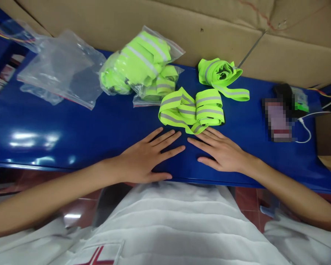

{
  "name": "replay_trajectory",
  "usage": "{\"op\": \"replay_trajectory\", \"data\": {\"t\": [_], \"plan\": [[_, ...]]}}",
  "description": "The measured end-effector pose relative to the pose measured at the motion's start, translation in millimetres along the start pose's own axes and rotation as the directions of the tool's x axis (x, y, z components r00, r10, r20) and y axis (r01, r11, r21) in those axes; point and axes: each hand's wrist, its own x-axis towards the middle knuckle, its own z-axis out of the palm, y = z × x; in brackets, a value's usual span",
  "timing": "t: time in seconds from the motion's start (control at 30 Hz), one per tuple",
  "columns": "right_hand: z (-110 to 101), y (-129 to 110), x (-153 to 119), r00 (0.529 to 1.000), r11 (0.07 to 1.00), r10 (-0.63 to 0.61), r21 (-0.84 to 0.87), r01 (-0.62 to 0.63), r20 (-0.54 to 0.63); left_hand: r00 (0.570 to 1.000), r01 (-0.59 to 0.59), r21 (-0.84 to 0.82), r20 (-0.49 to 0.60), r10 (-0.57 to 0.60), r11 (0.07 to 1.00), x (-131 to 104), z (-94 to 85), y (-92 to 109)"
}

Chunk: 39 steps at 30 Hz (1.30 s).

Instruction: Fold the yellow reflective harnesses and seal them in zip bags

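My left hand [151,156] lies flat on the blue table [121,121], fingers spread, holding nothing. My right hand [222,149] also rests palm down with its fingers apart, its fingertips at the lower edge of a neon yellow-green reflective strap [209,106]. That strap has a grey stripe and lies partly rolled, with a loose loop to the left. Behind it sits another rolled reflective strap [219,71], its tail stretched out to the right. Clear zip bags of folded reflective straps [143,60] stand behind my left hand.
Several clear plastic bags [63,66] lie at the back left. On the right are a phone [278,119], pixelated, a white cable [306,127] and a dark object [284,94]. Large cardboard boxes [182,25] line the table's back edge.
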Motion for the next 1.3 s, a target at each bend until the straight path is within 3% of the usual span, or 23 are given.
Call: {"op": "replay_trajectory", "data": {"t": [0.17,0.27,0.33,0.4,0.47,0.53,0.6,0.7,0.83,0.97,1.07,1.13,1.17,1.2,1.3], "plan": [[1.4,-3.1,-0.1,0.999,1.0,-0.005,-0.025,0.004,-0.041,1.0,-0.013,0.045,-0.005,0.013,0.999,-0.6,-3.1,3.2],[-2.8,-4.0,2.9,0.983,0.998,-0.063,-0.039,0.057,-0.173,0.996,-0.048,0.114,-0.071,0.056,0.992,6.5,-14.3,3.3],[-9.6,-2.8,7.8,0.943,0.988,-0.147,-0.088,0.126,-0.3,0.981,-0.103,0.16,-0.148,0.127,0.982,19.9,-22.9,2.1],[-17.7,1.1,15.3,0.88,0.968,-0.231,-0.189,0.165,-0.414,0.931,-0.196,0.22,-0.264,0.252,0.956,39.3,-27.7,0.8],[-24.0,8.3,24.5,0.825,0.945,-0.273,-0.298,0.134,-0.494,0.837,-0.286,0.302,-0.383,0.39,0.909,60.7,-26.0,-0.1],[-25.4,18.7,33.4,0.794,0.931,-0.257,-0.36,0.051,-0.551,0.744,-0.333,0.369,-0.463,0.483,0.868,78.8,-18.7,-0.9],[-21.0,30.4,39.7,0.778,0.937,-0.183,-0.346,-0.047,-0.601,0.701,-0.343,0.381,-0.505,0.504,0.858,90.2,-9.3,-2.1],[-8.8,45.0,42.3,0.804,0.96,-0.003,-0.226,-0.164,-0.594,0.726,-0.327,0.365,-0.494,0.479,0.872,95.3,-0.2,-4.9],[1.3,51.7,40.2,0.855,0.957,0.21,-0.077,-0.279,-0.474,0.751,-0.328,0.378,-0.451,0.481,0.866,92.6,0.2,-8.3],[0.7,50.2,40.8,0.896,0.968,0.212,-0.044,-0.248,-0.39,0.731,-0.366,0.372,-0.453,0.511,0.853,89.4,-0.9,-8.3],[0.0,48.9,40.0,0.889,0.976,0.191,-0.018,-0.219,-0.417,0.675,-0.369,0.414,-0.496,0.547,0.832,86.5,-1.0,-6.7],[0.0,48.2,38.2,0.882,0.982,0.174,0.01,-0.189,-0.438,0.634,-0.293,0.469,-0.557,0.536,0.833,85.8,-2.2,-6.8],[-0.1,47.9,37.2,0.881,0.985,0.163,0.019,-0.173,-0.444,0.638,-0.226,0.486,-0.581,0.505,0.844,86.2,-3.1,-7.6],[-0.1,47.5,36.3,0.881,0.987,0.154,0.021,-0.162,-0.447,0.665,-0.149,0.489,-0.594,0.453,0.859,87.2,-4.0,-9.1],[-0.5,47.1,34.6,0.878,0.985,0.146,-0.011,-0.17,-0.456,0.808,0.051,0.431,-0.548,0.216,0.901,92.3,-5.5,-16.3]]}}
